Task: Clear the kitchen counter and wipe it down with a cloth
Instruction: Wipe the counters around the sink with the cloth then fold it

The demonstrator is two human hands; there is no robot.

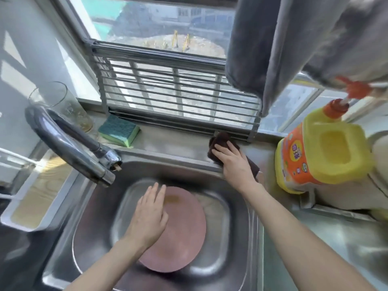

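A green sponge [119, 133] and an empty glass [60, 106] sit on the ledge behind the tap [69, 143].

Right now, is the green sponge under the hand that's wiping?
No, the right hand presses a dark brown cloth, while the sponge lies untouched near the tap.

Dark cloth [223, 141] mostly under the right hand [235, 162]; motion-blurred sink basin [220, 208]; jug [321, 156] label unreadable.

The right hand [233, 160] is pressing a dark brown cloth [220, 141] onto the steel ledge behind the sink [241, 227], the cloth bunching beyond its fingertips. The left hand [150, 215] is hovering flat over a pink plate [184, 238], which is lying just right of its fingers. A sponge [118, 133] is sitting well left of the cloth.
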